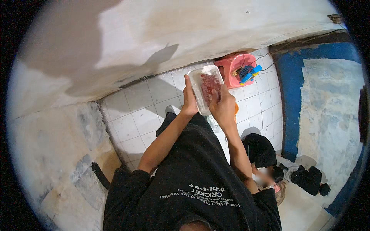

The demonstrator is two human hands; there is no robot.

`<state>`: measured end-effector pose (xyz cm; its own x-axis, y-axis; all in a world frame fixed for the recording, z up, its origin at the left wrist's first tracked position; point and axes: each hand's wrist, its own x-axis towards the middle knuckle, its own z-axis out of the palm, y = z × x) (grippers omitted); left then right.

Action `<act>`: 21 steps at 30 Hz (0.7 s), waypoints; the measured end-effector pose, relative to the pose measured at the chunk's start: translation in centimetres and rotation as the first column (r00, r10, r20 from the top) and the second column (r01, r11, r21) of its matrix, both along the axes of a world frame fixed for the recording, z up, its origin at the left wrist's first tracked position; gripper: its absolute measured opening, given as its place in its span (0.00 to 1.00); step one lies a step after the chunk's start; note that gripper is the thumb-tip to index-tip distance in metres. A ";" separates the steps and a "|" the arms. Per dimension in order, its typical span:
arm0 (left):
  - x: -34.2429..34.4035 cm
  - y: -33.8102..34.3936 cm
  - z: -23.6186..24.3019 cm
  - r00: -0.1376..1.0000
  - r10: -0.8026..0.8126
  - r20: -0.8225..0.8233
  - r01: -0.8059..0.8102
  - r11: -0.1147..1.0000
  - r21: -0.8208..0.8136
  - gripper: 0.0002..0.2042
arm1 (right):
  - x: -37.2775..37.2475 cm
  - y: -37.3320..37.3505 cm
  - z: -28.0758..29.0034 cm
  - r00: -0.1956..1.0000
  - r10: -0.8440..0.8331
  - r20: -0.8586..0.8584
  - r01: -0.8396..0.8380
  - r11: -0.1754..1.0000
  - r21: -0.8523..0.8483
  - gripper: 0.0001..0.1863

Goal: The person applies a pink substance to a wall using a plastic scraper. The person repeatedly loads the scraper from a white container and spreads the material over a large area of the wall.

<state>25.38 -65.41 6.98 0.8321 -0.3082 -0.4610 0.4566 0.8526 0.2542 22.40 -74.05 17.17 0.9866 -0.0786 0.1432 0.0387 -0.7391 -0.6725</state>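
A shallow white rectangular container (196, 87) is held out in front of me, tilted slightly. In it lies a red, whitish-flecked slab (210, 85) that looks like frozen meat; I cannot tell its exact kind. My left hand (189, 99) supports the container's left side, fingers stretched along the outer wall. At the lower right edge, my right hand (223, 104) grips the container, its thumb over the rim against the red slab. The fingers under the right side are partly hidden.
A pink plastic stool (230, 69) stands by the wall, with a blue and yellow device (249, 74) and cables on it. Partly behind my right hand is an orange object (236, 109). Another person (259, 150) sits low at my right. White tiles (140, 94) cover the floor.
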 end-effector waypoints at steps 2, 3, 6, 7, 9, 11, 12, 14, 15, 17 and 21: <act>-0.3 0.5 -0.7 0.993 -0.098 0.072 0.100 0.995 -0.019 0.36 | -0.1 0.8 -1.2 1.000 0.027 0.005 -0.025 0.982 -0.187 0.07; -0.5 0.4 -0.9 0.991 -0.118 0.059 0.120 0.992 -0.036 0.36 | -0.4 0.3 -0.9 0.999 0.035 -0.023 -0.038 0.990 -0.138 0.06; 0.2 -0.1 1.1 0.999 -0.036 -0.030 0.036 0.999 -0.001 0.36 | 0.4 -0.1 -0.5 1.000 0.021 0.002 -0.021 0.998 -0.051 0.05; 0.1 0.1 0.8 0.997 -0.076 -0.008 0.076 0.997 0.003 0.37 | 0.2 -0.3 -0.6 1.000 -0.011 0.025 0.012 0.999 -0.043 0.05; 0.0 0.8 -2.4 0.981 -0.169 0.095 0.175 0.983 -0.058 0.38 | -0.3 0.1 -1.0 0.998 0.030 -0.049 -0.037 0.991 -0.130 0.05; 0.0 0.5 -1.4 0.992 -0.101 0.072 0.102 0.995 -0.015 0.39 | 0.0 0.2 -0.6 0.998 0.029 -0.051 -0.033 0.996 -0.081 0.06; 0.1 0.2 -0.5 0.996 -0.068 0.063 0.067 0.998 0.007 0.39 | 0.2 0.1 0.1 0.999 -0.008 -0.037 0.006 1.000 -0.031 0.06; -0.2 0.0 -0.1 0.995 -0.070 0.071 0.069 0.998 0.012 0.40 | -0.1 -0.1 -0.1 0.998 -0.028 -0.063 0.026 0.999 -0.039 0.06; -0.3 0.3 -1.1 0.992 -0.113 0.062 0.113 0.994 -0.002 0.40 | -0.3 -0.3 -1.2 0.995 -0.002 -0.100 -0.007 0.996 -0.091 0.06; -0.3 0.4 -0.7 0.993 -0.113 0.037 0.115 0.990 -0.085 0.39 | -0.2 -0.4 -1.0 0.994 0.006 -0.111 -0.016 0.996 -0.087 0.07; -0.5 -0.5 -1.9 0.990 -0.138 0.036 0.140 0.988 -0.059 0.38 | -0.9 -0.7 -3.0 0.999 0.018 -0.039 -0.026 0.971 -0.236 0.08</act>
<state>24.90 -65.89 5.08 0.7935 -0.4484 -0.4115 0.5640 0.7958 0.2203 21.49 -74.79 14.16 0.9926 -0.0252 0.1191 0.0354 -0.8764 -0.4803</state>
